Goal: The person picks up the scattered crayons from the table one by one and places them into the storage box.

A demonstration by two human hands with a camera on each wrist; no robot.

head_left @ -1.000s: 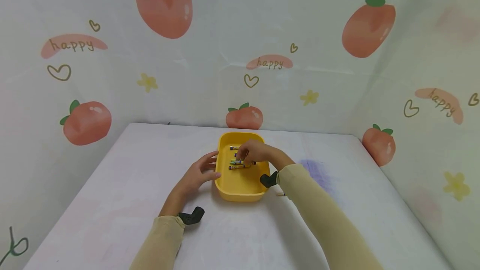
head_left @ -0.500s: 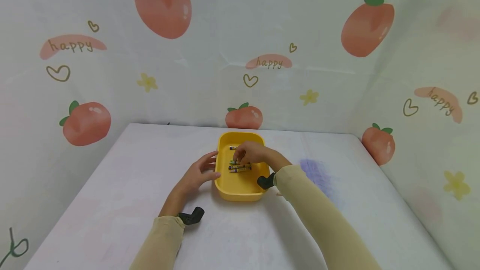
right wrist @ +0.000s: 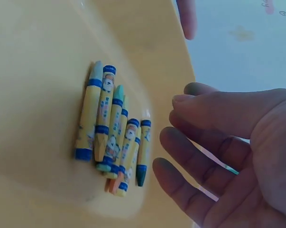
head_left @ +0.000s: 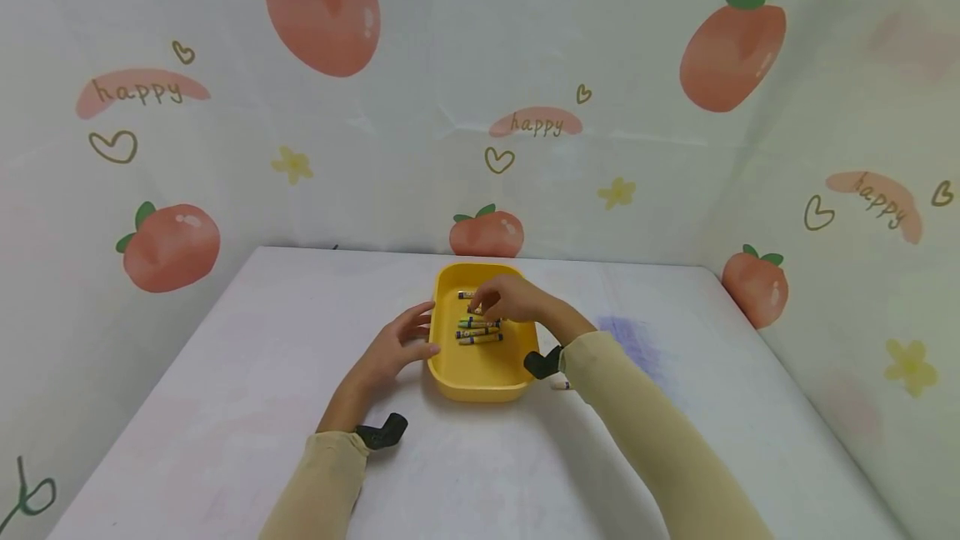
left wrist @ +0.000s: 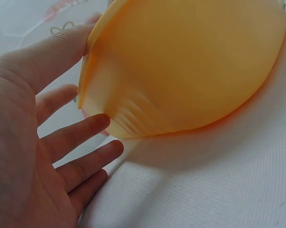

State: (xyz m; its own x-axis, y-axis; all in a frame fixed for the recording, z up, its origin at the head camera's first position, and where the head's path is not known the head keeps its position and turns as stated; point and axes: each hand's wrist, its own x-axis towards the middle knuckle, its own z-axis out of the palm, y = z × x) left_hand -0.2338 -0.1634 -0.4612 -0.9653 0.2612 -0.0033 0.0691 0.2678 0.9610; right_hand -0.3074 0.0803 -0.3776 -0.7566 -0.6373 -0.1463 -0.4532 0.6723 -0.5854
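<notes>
A yellow tray (head_left: 480, 392) sits mid-table and holds a cluster of several crayons (head_left: 478, 331) lying side by side. One more crayon (head_left: 467, 294) lies apart near the tray's far end. My right hand (head_left: 508, 300) hovers over the tray's far half, just beyond the cluster. In the right wrist view that hand (right wrist: 228, 142) is loosely spread beside the crayons (right wrist: 114, 142) and holds nothing I can see. My left hand (head_left: 399, 348) rests against the tray's left wall. The left wrist view shows its thumb along the rim and straight fingers (left wrist: 81, 133) touching the tray (left wrist: 190, 71).
The white table (head_left: 247, 357) is closed in on three sides by peach-printed curtain walls (head_left: 322, 15). A faint purple stain (head_left: 633, 340) marks the cloth right of the tray. A small pale object (head_left: 559, 386) lies by the tray's near right corner.
My right hand has drawn back off the crayon cluster toward the tray's far end, leaving the crayons uncovered. The left hand and tray have stayed put.
</notes>
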